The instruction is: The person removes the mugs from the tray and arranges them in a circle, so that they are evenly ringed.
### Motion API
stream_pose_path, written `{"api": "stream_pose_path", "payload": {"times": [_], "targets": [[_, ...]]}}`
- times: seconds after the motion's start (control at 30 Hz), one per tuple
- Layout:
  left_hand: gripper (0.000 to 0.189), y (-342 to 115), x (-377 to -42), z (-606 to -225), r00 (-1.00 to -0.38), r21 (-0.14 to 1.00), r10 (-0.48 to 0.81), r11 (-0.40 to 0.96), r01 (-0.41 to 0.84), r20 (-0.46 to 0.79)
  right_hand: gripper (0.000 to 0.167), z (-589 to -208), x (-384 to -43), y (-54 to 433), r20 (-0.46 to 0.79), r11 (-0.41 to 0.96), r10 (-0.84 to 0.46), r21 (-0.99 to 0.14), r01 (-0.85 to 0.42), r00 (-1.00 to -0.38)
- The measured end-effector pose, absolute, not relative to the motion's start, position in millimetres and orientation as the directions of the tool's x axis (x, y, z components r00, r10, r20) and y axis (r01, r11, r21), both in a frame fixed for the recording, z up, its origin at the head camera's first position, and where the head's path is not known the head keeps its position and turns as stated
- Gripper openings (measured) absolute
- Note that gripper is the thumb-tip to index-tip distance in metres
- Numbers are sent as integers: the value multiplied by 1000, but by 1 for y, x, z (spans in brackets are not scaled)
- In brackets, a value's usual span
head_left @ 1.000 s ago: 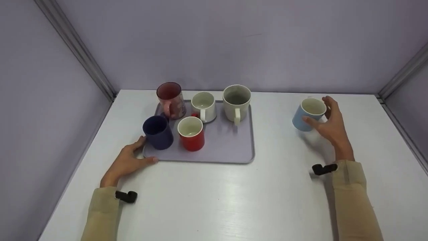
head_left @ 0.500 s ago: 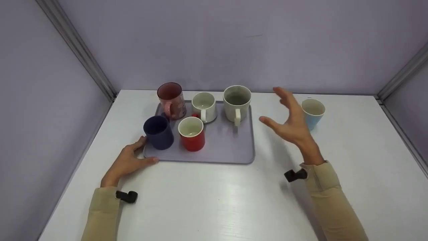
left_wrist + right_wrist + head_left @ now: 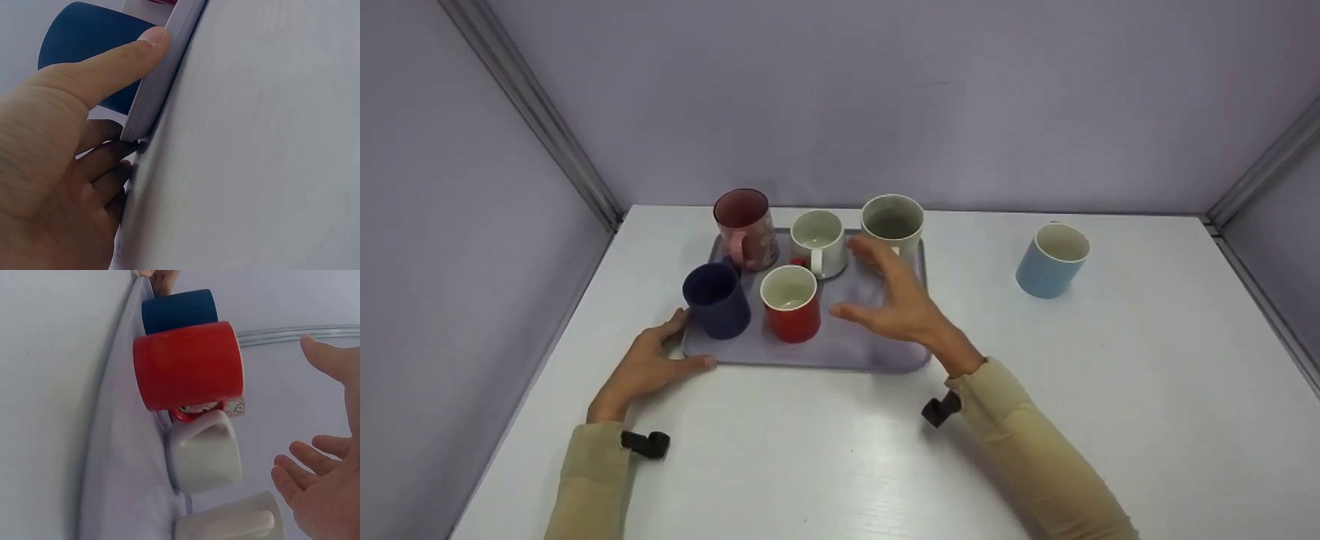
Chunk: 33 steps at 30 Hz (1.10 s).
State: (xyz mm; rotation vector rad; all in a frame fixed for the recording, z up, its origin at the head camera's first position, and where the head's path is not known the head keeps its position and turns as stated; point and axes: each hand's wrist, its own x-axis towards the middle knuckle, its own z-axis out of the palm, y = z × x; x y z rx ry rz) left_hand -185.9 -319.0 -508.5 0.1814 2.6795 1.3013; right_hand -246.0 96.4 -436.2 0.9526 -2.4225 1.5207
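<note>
A grey tray (image 3: 840, 352) bears several mugs: dark blue (image 3: 718, 304), red (image 3: 793, 315), pink (image 3: 748, 232), small white (image 3: 826, 251) and larger off-white (image 3: 892, 214). At its front left corner, my left hand (image 3: 645, 365) grips the tray, thumb along the front edge and fingers round the side; the left wrist view shows the thumb (image 3: 121, 64) on the rim. Over the tray's right half hovers my right hand (image 3: 904, 304), thumb and fingers spread, holding nothing. It is to the right of the red mug, apart from it in the right wrist view, and partly hides the off-white mug.
A light blue mug (image 3: 1048, 270) stands upright on the white table (image 3: 825, 450), right of the tray. Pale panels (image 3: 840, 105) wall the table at the back and sides, with metal posts (image 3: 547, 127) at the corners.
My right hand has let go of the light blue mug and swung left over the tray. The mug stays on the table. My left hand keeps its place at the tray corner.
</note>
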Motion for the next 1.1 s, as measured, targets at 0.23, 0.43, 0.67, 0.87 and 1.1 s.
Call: {"api": "stream_pose_path", "payload": {"times": [0.23, 0.43, 0.67, 0.87, 1.1], "targets": [[110, -316, -187, -506, -979, 788, 179, 615, 37, -93, 94, -462, -246, 67, 357, 255, -473, -819, -513, -805], [111, -317, -187, -506, -980, 784, 177, 620, 42, -87, 91, -474, -245, 50, 313, 254, -479, -845, -470, -820], [111, -317, -187, -506, -980, 781, 179, 623, 40, -92, 88, -477, -240, 34, 310, 274, -428, -851, -449, -849], [112, -319, -187, -508, -981, 773, 169, 634, 33, -96, 86, -479, -237, 19, 346, 308, -312, -845, -438, -885], [111, -317, -187, -510, -980, 777, 174, 628, 38, -93, 81, -482, -235, 13, 385, 332, -237, -831, -447, -892]]}}
